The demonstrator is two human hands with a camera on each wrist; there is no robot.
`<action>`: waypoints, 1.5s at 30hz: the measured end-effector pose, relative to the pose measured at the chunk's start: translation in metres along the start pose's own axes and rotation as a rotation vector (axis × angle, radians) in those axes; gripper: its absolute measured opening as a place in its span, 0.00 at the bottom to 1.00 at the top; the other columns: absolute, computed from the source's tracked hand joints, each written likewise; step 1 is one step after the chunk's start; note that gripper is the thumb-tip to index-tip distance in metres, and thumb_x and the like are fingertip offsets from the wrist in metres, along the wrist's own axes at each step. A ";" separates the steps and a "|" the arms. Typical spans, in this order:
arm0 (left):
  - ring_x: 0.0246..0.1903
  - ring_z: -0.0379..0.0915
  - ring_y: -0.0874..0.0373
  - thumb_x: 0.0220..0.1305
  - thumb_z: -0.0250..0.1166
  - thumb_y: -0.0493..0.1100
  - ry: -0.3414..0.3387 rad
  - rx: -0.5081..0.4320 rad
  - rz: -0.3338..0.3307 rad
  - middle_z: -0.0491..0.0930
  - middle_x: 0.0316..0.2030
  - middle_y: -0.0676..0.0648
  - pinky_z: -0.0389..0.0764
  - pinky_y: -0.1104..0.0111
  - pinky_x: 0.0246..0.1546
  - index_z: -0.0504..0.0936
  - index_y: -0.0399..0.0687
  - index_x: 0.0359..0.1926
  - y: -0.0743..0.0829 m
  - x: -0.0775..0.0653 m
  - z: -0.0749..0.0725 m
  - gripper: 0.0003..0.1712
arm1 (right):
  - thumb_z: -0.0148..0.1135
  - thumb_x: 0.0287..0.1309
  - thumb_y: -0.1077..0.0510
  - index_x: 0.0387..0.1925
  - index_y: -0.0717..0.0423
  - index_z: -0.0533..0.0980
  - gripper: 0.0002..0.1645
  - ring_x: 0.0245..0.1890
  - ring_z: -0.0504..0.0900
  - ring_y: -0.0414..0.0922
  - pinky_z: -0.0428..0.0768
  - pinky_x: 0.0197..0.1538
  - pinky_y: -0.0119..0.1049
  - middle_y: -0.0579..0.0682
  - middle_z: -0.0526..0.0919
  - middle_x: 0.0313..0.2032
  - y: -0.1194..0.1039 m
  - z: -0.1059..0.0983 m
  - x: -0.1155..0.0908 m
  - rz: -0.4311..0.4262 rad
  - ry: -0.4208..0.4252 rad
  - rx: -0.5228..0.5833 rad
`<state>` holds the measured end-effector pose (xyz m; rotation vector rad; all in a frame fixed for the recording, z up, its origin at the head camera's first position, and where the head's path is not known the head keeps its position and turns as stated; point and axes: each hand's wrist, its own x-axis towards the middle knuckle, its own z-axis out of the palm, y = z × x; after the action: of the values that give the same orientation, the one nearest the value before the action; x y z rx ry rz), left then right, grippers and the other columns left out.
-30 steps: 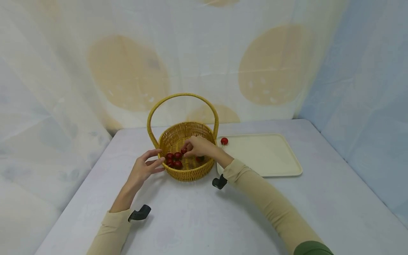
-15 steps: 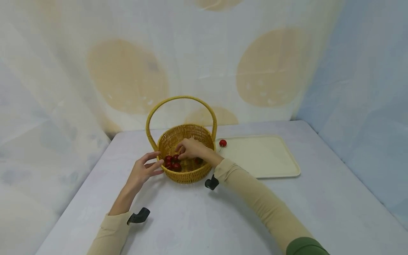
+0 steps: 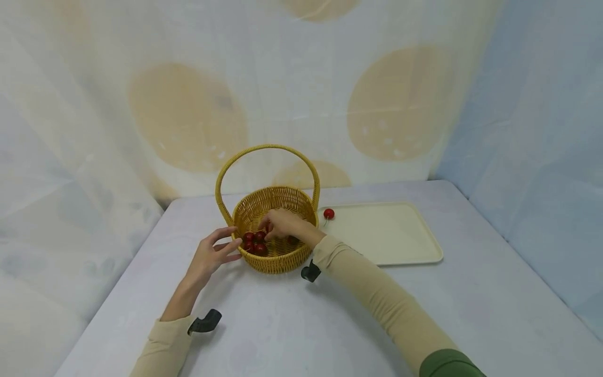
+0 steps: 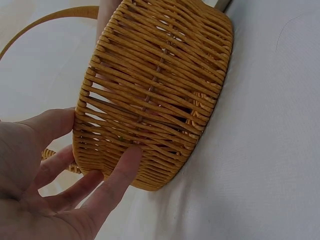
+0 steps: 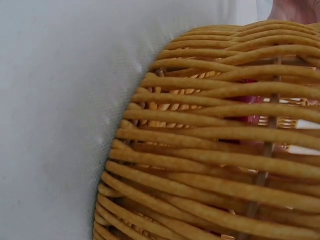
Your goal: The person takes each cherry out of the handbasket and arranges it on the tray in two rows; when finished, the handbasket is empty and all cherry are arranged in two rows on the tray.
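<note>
A yellow wicker basket (image 3: 273, 264) with a tall hoop handle stands on the table, several dark red cherries (image 3: 260, 249) grouped at its left inside. My right hand (image 3: 285, 222) reaches over the near right wall into it, thumb and fingers pinching a cherry (image 3: 268, 228) that shows partly between them. In the right wrist view the basket wall (image 5: 215, 135) fills the picture and hides that hand's fingertips. My left hand (image 3: 212, 254) touches the basket's left side; in the left wrist view its fairly straight fingers (image 4: 117, 175) lie on the weave, thumb at the rim.
Right of the basket lies a cream rectangular tray (image 3: 386, 235). One cherry with a stem (image 3: 328, 213) sits at its far left corner, near the basket. A patterned cloth (image 3: 292, 94) hangs behind the table (image 3: 264, 324).
My right hand has shifted a little left inside the basket, its fingers closing round a cherry. The left hand stays at the basket's side. The head view has tilted slightly.
</note>
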<state>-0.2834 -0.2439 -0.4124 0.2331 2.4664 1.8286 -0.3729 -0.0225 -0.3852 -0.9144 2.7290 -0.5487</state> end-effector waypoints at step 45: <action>0.63 0.70 0.39 0.65 0.65 0.54 0.009 0.016 0.001 0.61 0.69 0.39 0.85 0.53 0.51 0.63 0.45 0.71 0.004 0.001 -0.002 0.39 | 0.71 0.57 0.51 0.47 0.50 0.83 0.17 0.39 0.87 0.47 0.84 0.37 0.30 0.49 0.89 0.39 -0.003 -0.041 -0.021 -0.028 0.069 0.092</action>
<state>-0.2839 -0.2443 -0.4077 0.2276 2.4880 1.8151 -0.3676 -0.0008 -0.3446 -0.9296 2.7289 -0.7173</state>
